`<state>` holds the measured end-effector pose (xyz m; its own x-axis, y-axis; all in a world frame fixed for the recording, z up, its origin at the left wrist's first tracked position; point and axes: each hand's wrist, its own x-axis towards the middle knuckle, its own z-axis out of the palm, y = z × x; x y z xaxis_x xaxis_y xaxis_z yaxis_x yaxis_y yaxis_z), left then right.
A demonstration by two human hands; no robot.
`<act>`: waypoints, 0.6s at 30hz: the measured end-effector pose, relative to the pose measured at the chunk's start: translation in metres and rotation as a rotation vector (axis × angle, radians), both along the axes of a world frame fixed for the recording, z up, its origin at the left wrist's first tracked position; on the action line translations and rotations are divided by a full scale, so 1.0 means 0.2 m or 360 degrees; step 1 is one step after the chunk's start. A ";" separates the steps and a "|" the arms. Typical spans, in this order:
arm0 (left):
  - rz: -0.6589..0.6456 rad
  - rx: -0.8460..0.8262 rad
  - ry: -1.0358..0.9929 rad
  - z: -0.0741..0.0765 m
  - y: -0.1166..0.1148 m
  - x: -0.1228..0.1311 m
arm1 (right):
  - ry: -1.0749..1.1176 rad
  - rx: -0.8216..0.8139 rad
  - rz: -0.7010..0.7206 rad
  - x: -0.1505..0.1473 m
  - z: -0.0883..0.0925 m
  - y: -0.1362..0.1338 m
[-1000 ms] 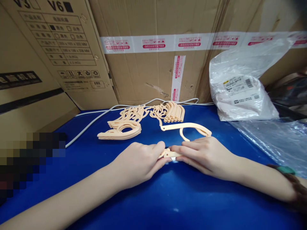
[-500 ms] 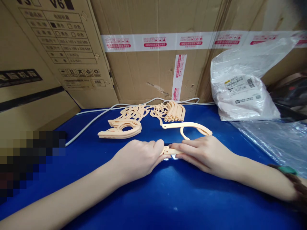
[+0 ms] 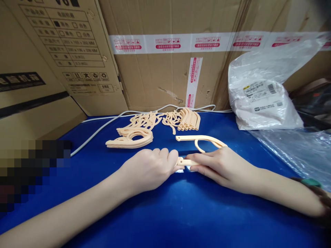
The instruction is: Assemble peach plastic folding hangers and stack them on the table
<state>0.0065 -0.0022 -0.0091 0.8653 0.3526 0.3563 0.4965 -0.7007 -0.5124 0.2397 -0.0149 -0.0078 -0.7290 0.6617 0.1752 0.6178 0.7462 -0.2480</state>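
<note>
My left hand point(image 3: 150, 169) is closed around one end of a cream plastic folding hanger point(image 3: 184, 162), mostly covered by my fingers. Its other end is pinched between the thumb and fingers of my right hand point(image 3: 218, 165), and a jointed end with a small hole shows between the hands. Just beyond my right hand lies a loose curved hanger arm point(image 3: 199, 138) with a hook-shaped part point(image 3: 198, 145) beside it. A stack of folded hangers point(image 3: 129, 140) rests behind my left hand.
Farther back lie a heap of hanger hooks point(image 3: 146, 120), more hooks point(image 3: 170, 119) and a row of curved arms point(image 3: 190, 120). A white cable point(image 3: 100, 133) runs behind them on the blue table point(image 3: 181, 213). Cardboard boxes point(image 3: 155, 75) and a white plastic bag point(image 3: 263, 100) stand around.
Both hands have shifted very slightly, still gripping the hanger. The loose arm behind my right hand has moved a little toward me.
</note>
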 end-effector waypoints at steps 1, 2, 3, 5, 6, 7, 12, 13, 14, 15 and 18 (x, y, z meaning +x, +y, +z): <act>-0.0008 0.0035 0.0012 0.00 0.00 0.00 | -0.0001 -0.0024 0.0007 0.00 0.00 0.00; -0.0018 0.0072 0.0024 0.00 0.00 0.00 | -0.0004 -0.0047 0.0013 0.00 0.00 0.00; -0.0027 0.0107 0.0035 0.00 0.00 0.00 | -0.0009 -0.0067 0.0018 0.00 0.01 0.01; -0.0038 0.0171 0.0050 0.01 -0.01 0.00 | -0.0018 -0.0086 0.0025 0.01 0.01 0.01; -0.0040 0.0195 0.0054 0.01 -0.01 0.00 | -0.0016 -0.0089 0.0028 0.01 0.01 0.01; -0.0039 0.0214 0.0052 0.01 -0.01 0.00 | -0.0012 -0.0092 0.0034 0.01 0.02 0.01; -0.0061 0.0230 0.0036 0.01 -0.02 0.01 | -0.0012 -0.0134 0.0077 0.01 0.02 0.02; -0.0069 0.0222 0.0031 0.01 -0.02 0.01 | -0.0028 -0.0126 0.0082 0.01 0.02 0.02; -0.0073 0.0206 0.0025 0.01 -0.02 0.01 | -0.0046 -0.0103 0.0085 0.01 0.02 0.02; -0.0076 0.0183 0.0010 0.01 -0.01 0.01 | -0.0061 -0.0070 0.0087 0.01 0.01 0.02; -0.0061 0.0032 -0.0089 0.01 0.00 0.01 | -0.0068 0.0069 0.0102 0.02 0.00 0.02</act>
